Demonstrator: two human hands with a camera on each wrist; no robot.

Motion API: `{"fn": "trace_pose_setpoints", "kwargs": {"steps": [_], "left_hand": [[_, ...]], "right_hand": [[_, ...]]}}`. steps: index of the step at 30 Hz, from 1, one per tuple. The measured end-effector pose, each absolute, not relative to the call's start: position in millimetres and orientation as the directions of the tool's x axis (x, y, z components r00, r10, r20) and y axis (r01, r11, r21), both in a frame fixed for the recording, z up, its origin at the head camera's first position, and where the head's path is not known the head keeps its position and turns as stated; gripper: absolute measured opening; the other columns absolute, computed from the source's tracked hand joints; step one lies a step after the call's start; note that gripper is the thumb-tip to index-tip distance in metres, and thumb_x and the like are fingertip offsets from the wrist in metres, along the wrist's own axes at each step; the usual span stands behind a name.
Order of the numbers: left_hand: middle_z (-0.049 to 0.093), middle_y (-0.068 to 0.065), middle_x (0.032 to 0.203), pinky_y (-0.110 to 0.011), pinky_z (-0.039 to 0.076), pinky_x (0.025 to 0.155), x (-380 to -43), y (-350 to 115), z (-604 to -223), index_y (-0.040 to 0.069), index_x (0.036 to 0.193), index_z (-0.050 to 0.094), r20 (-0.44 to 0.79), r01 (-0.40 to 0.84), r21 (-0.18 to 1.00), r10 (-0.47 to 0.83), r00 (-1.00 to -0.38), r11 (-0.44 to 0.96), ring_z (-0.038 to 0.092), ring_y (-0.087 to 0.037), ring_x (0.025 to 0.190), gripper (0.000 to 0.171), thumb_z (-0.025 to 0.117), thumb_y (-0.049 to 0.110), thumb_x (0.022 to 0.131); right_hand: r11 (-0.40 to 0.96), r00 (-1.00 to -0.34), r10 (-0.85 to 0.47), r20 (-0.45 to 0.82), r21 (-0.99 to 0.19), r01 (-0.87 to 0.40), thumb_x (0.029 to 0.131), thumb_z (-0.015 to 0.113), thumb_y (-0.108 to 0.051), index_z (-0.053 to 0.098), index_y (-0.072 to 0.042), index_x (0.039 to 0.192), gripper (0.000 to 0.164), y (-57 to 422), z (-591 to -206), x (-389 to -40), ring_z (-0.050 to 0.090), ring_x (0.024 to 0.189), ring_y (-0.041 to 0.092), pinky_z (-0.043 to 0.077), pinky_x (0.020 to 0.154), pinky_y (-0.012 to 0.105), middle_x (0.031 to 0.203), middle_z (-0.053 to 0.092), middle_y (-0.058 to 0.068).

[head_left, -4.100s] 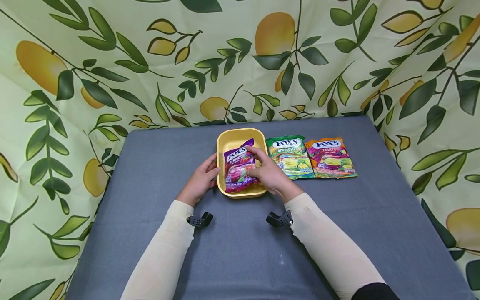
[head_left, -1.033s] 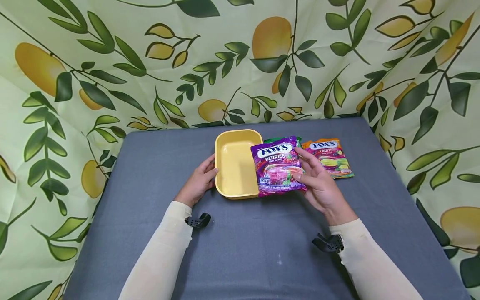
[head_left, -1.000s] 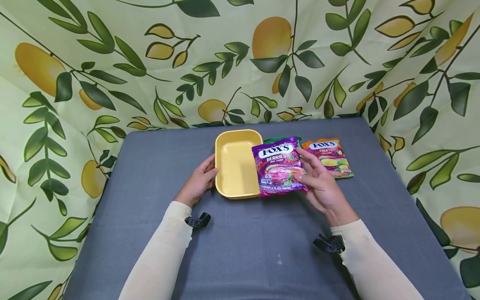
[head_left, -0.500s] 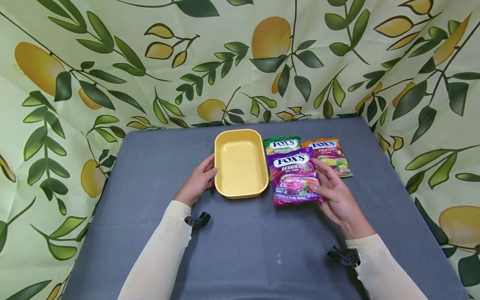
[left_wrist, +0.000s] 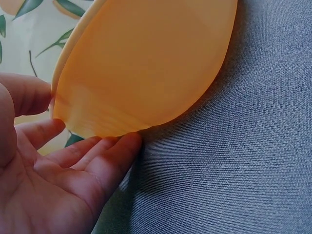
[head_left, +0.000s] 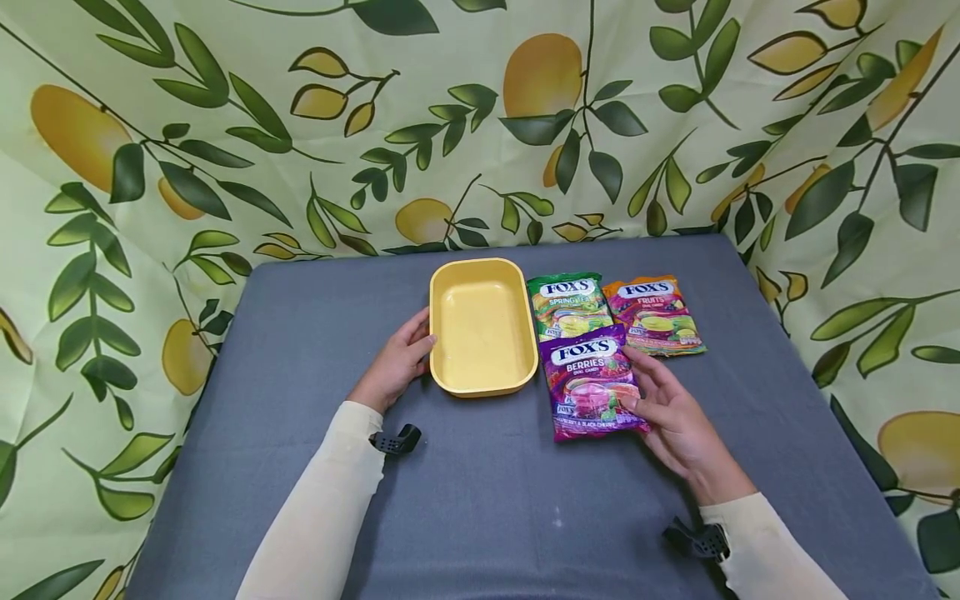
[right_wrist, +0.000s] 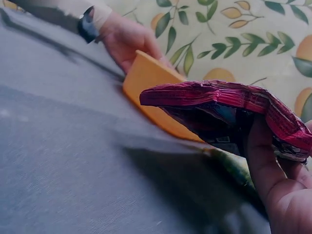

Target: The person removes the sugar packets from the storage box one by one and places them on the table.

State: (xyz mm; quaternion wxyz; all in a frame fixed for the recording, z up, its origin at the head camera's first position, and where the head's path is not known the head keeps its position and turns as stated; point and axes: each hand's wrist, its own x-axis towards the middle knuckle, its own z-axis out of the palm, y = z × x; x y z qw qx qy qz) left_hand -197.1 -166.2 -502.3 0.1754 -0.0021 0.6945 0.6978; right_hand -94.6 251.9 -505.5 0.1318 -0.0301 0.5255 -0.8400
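My left hand [head_left: 397, 362] holds the left side of a yellow plastic tray [head_left: 483, 333]; nothing lies inside it. In the left wrist view, fingertips press along the tray's outer wall [left_wrist: 151, 63] and the thumb meets its rim. My right hand [head_left: 678, 425] pinches the right edge of a purple FOX'S Berries candy bag [head_left: 592, 387], thumb on the front, fingers partly hidden behind. The bag hangs above the table, its shadow below it in the right wrist view. It overlaps the lower part of a green FOX'S candy bag [head_left: 570, 308].
An orange-and-pink FOX'S Fruits candy bag [head_left: 656, 317] lies right of the green one, near the table's back. A grey cloth covers the table [head_left: 480, 500]. Leaf-and-fruit patterned fabric [head_left: 450, 125] hangs behind and at both sides.
The Berries bag was in the tray at first. My right hand has carried it out to the right, then toward me, uncovering more of the green bag. The left hand stays at the tray.
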Motion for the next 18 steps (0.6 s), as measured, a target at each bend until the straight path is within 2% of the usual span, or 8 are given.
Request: {"fn": "trace_pose_setpoints", "kwargs": {"steps": [8, 13, 18], "left_hand": [[0.038, -0.011, 0.172, -0.049, 0.054, 0.105, -197, -165, -503, 0.019, 0.175, 0.028, -0.264, -0.260, 0.964, 0.224, -0.938, 0.049, 0.055, -0.031, 0.141, 0.064, 0.053, 0.018, 0.116], [0.038, -0.011, 0.171, -0.049, 0.053, 0.107, -198, -165, -503, 0.021, 0.175, 0.028, -0.274, -0.267, 0.962, 0.215, -0.937, 0.059, 0.056, -0.029, 0.141, 0.064, 0.053, 0.019, 0.116], [0.039, -0.010, 0.171, -0.048, 0.055, 0.104, -198, -166, -501, 0.022, 0.175, 0.028, -0.276, -0.270, 0.961, 0.216, -0.936, 0.058, 0.056, -0.029, 0.140, 0.064, 0.053, 0.018, 0.116]], "right_hand": [[-0.328, -0.956, -0.258, -0.139, -0.918, 0.221, 0.110, 0.053, 0.010, 0.021, -0.008, 0.174, 0.073, 254, -519, -87, 0.053, 0.141, 0.015, 0.049, 0.109, 0.038, 0.176, 0.006, 0.023], [-0.263, -0.946, -0.269, -0.179, -0.931, 0.252, 0.111, 0.056, 0.005, 0.022, -0.010, 0.173, 0.073, 259, -521, -86, 0.058, 0.136, 0.018, 0.052, 0.106, 0.040, 0.172, 0.014, 0.023], [-0.124, -0.934, -0.284, -0.218, -0.957, 0.262, 0.111, 0.059, 0.001, 0.028, -0.009, 0.171, 0.068, 266, -515, -85, 0.062, 0.130, 0.018, 0.056, 0.102, 0.040, 0.170, 0.017, 0.024]]}}
